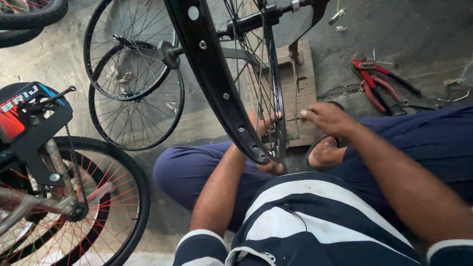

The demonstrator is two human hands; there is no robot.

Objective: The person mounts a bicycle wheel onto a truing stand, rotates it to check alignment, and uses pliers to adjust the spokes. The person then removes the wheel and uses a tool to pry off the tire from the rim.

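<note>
Concrete workshop floor underneath, the black bicycle rim (217, 83) stands upright between the knees — left hand (261, 123) steadies it, right hand (325, 118) fingers pinched on a spoke — many spoke holes unfilled.

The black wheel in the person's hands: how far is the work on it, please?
Done: the black rim already carries spokes to its hub. In hand: the left hand steadies the rim while the right hand pinches something thin at the spokes; which tool, I cannot tell. Left: it has no tyre, and two more bare wheels lie on the floor.
</note>
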